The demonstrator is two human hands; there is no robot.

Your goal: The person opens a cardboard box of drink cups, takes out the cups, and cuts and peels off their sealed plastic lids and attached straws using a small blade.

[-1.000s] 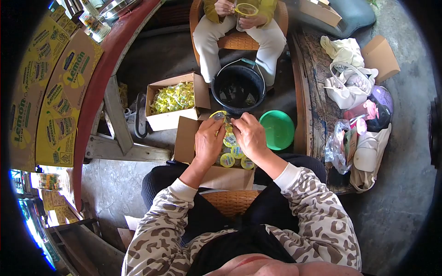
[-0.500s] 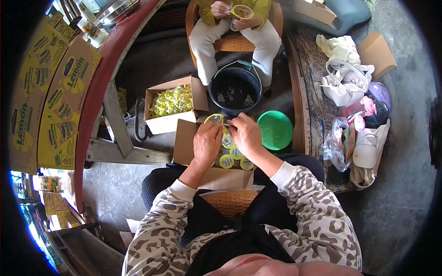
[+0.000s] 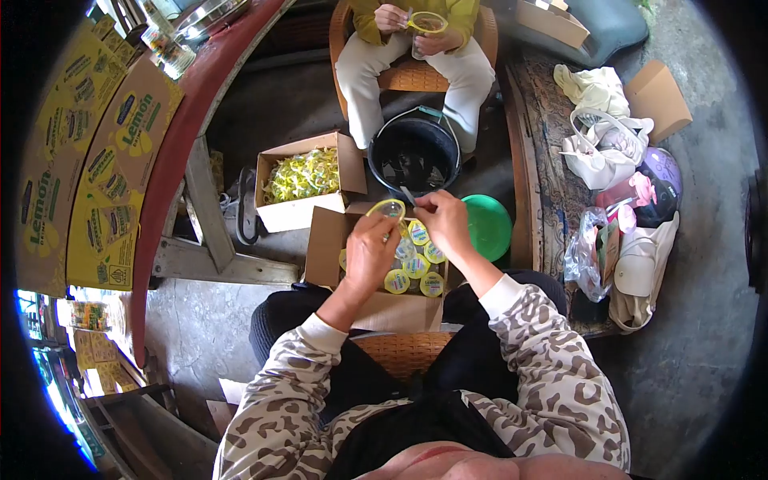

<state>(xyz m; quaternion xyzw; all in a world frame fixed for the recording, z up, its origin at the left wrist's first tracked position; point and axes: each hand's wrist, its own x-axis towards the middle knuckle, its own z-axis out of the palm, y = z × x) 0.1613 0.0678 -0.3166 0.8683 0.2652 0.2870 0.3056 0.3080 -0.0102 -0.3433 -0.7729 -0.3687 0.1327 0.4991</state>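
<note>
My left hand (image 3: 371,250) is closed round a clear plastic cup (image 3: 389,208) with a yellow rim, held above an open cardboard box (image 3: 398,310). Just right of the cup, my right hand (image 3: 444,228) pinches a thin grey blade (image 3: 408,195) that points up and left, apart from the rim. Inside the box below both hands stand several cups with printed yellow-green lids (image 3: 397,281); my left hand and wrist hide some of them.
A carton of crumpled yellow strips (image 3: 302,176) stands at left, a black bucket (image 3: 414,158) ahead, and a green basin (image 3: 488,226) at right. Opposite, a seated person (image 3: 416,56) holds a similar yellow-rimmed cup. Bags (image 3: 606,152) lie on the right bench.
My right hand has drawn away from the cup's rim to the right, and the blade now shows. My left hand has shifted slightly right and down with the cup.
</note>
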